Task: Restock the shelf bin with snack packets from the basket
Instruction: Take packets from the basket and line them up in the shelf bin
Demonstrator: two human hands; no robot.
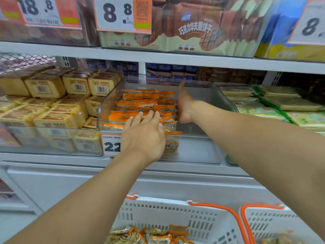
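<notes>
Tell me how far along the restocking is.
Partly done: orange-edged packets fill the left of the clear bin. In hand: the left hand lies on them, the right hand presses their side. Left: the bin's right side is bare, and the basket holds more.

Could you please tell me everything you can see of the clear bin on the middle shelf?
The clear bin is a see-through plastic tub with rounded corners, standing on the grey shelf. Orange-edged snack packets fill its left part; its right part is bare. The left hand reaches over its front wall onto the packets, and the right hand stands inside against the stack's side.
</notes>
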